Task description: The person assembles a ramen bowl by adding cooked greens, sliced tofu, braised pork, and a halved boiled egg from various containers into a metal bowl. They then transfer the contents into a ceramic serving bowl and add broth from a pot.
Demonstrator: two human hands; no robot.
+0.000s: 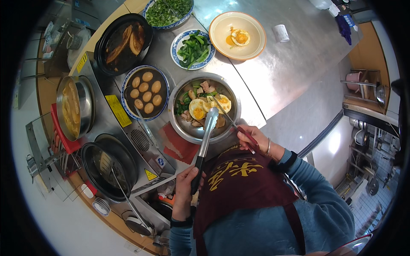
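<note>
My left hand [186, 187] is wrapped round the black handle of metal tongs [206, 138], whose scalloped tip reaches into a steel bowl [174, 120]. In my right hand [255, 139] is a slim knife [228, 118] with a dark red handle; its blade slants over the bowl onto the fried egg [225, 104] there. Another piece of egg [197, 109] with a yellow yolk lies to the left of the tongs' tip. Under and around the egg are greens [183, 105] and chunks of meat [208, 87]. Whether the tongs pinch the egg I cannot tell.
Left of the bowl stands a blue-rimmed bowl of brown eggs [141, 91]. Beyond are a plate of greens [194, 50], a cream bowl [218, 40] with a fried egg, and a black pot [100, 57] of meat. A white cup [280, 33] lies farther right.
</note>
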